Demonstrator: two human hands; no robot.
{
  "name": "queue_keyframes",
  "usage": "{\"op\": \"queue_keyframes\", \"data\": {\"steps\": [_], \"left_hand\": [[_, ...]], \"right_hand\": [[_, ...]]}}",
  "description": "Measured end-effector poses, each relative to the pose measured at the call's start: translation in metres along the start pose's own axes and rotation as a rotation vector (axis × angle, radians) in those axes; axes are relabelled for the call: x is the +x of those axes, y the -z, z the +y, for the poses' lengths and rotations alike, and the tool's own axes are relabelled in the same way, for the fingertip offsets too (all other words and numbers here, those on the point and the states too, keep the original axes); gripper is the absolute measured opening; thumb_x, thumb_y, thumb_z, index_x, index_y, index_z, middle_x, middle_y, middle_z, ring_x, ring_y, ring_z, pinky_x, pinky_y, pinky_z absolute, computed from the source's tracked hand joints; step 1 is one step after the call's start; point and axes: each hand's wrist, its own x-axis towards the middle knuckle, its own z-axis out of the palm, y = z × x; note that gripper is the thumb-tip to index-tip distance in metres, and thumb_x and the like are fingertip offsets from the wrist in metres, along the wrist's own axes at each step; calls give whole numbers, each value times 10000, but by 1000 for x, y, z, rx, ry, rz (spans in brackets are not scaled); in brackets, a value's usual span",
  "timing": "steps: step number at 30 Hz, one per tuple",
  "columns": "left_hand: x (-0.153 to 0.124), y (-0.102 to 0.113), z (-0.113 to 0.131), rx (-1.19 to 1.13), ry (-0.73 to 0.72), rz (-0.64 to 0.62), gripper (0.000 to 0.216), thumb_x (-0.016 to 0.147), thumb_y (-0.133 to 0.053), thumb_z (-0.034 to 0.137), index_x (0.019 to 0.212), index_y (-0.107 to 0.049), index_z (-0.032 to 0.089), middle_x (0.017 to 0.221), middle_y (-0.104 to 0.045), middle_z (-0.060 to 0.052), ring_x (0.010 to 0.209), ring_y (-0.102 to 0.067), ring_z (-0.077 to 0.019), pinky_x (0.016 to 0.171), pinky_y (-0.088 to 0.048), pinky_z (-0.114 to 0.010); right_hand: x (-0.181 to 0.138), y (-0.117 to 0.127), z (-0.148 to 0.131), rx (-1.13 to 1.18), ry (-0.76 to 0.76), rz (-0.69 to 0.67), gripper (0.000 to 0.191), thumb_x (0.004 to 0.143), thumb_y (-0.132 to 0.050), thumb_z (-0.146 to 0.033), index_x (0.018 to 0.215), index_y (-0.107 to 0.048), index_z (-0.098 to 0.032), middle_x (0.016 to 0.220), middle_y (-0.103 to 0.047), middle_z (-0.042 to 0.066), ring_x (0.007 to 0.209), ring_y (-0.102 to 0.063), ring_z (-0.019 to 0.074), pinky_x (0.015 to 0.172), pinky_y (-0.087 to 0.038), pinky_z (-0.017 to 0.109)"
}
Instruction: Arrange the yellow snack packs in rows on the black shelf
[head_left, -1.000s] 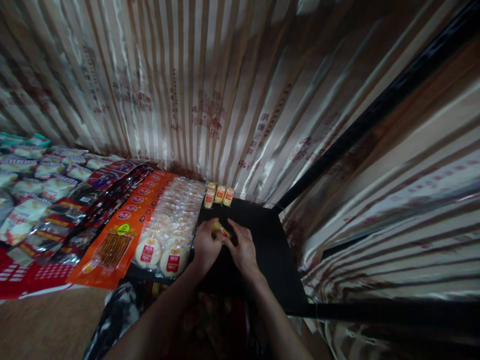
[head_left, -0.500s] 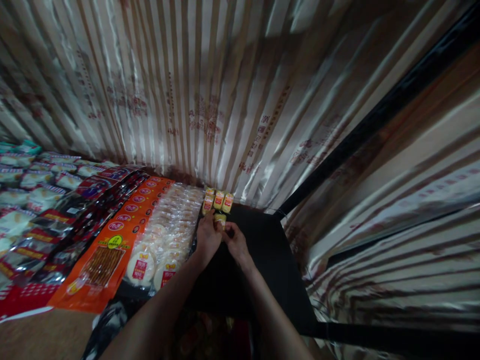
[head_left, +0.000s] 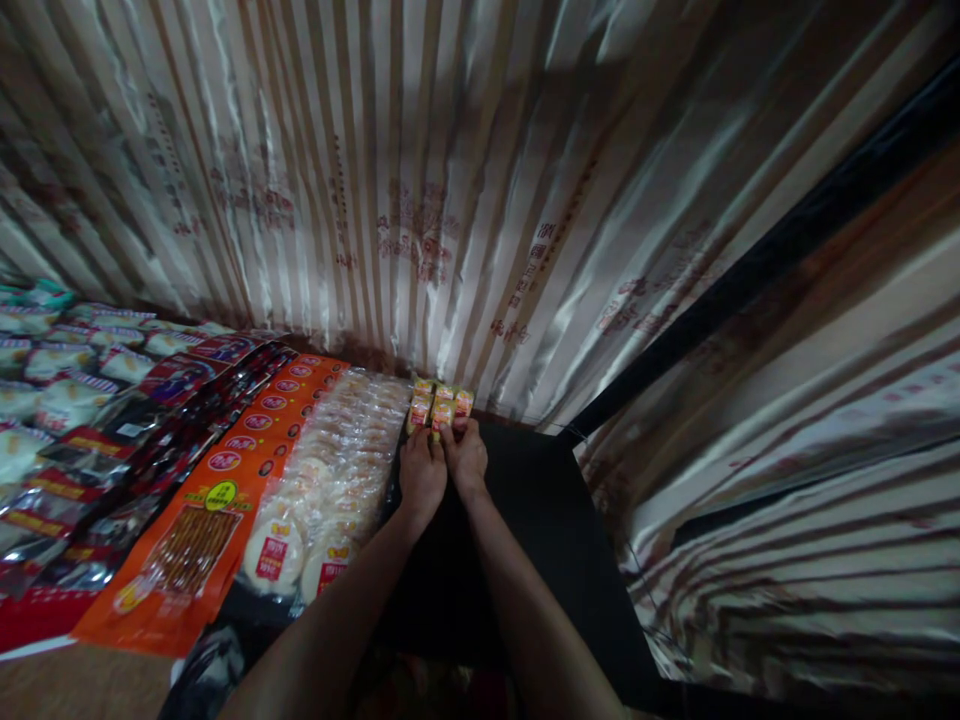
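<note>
Several small yellow snack packets (head_left: pixel 420 410) with red and white labels sit together at the back left of a black shelf (head_left: pixel 540 500), against the wrapping. My left hand (head_left: pixel 422 470) is closed, its fingertips at the front of the left and middle packets. Close beside it, my right hand (head_left: pixel 466 458) is closed with its fingers on the front middle packet (head_left: pixel 442 412). Both hands appear to pinch that packet between them. My fingers partly hide the packets' front ends.
Left of the hands lie rows of clear-wrapped round rice crackers (head_left: pixel 274 550), orange bags of stick snacks (head_left: pixel 187 545), dark packs (head_left: pixel 112 440) and white bags (head_left: pixel 71 400). Striped plastic sheeting (head_left: pixel 420 200) hangs behind. A dark pole (head_left: pixel 712 310) slants at the right.
Both hands have moved slightly forward, carrying the front packet up against the row behind it. My right hand now reaches farther, beside the right packet. The view has shifted slightly.
</note>
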Motion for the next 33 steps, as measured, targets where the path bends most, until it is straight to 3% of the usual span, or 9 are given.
{"op": "queue_keyframes", "data": {"steps": [6,14,17,21,25,28,33], "left_hand": [[2,-2,-4,28,-18,9,379,836,-396,164,1172,-547,75,1267,-538,-138,1193,-476,-206,1037,-341,-307],[-3,3,0,19,-11,-5,360,851,-396,186,1143,-569,67,1269,-530,-153,1190,-471,-238,1035,-344,-341],[-16,10,3,4,-23,-6,331,833,-424,175,1103,-590,80,1238,-546,-149,1162,-487,-230,1023,-356,-332],[-56,22,-4,-65,-55,-26,265,816,-421,150,990,-620,131,1056,-623,-106,1024,-555,-191,947,-419,-315],[-117,43,-21,-193,-134,-89,263,823,-382,141,971,-599,159,976,-623,-76,943,-570,-162,874,-450,-299],[-166,61,-42,-276,-183,-162,281,841,-366,154,1027,-575,178,1041,-605,-71,974,-558,-148,878,-442,-284],[-222,81,-88,-211,-85,-285,255,827,-367,155,964,-582,176,953,-622,-68,893,-577,-158,824,-460,-296]], "right_hand": [[-8,-13,6,14,128,105,281,777,-440,-383,937,-508,-162,923,-578,95,831,-548,200,774,-438,325],[-14,-9,3,-9,58,21,256,775,-433,-361,934,-496,-170,919,-576,86,822,-550,200,743,-435,317],[-23,-3,0,-31,69,54,293,777,-444,-358,984,-501,-159,984,-568,110,890,-543,212,778,-432,332],[-60,9,3,-8,110,59,304,797,-418,-335,1021,-515,-155,1028,-560,119,892,-545,208,789,-438,343],[-120,26,11,77,167,-12,262,829,-350,-281,972,-541,-172,972,-594,92,900,-559,195,798,-450,335],[-171,40,17,149,223,-63,229,850,-351,-272,933,-552,-200,909,-618,55,857,-580,170,792,-464,314],[-254,48,24,89,272,-183,222,849,-380,-201,896,-597,-209,881,-636,59,844,-588,176,781,-472,314]]}}
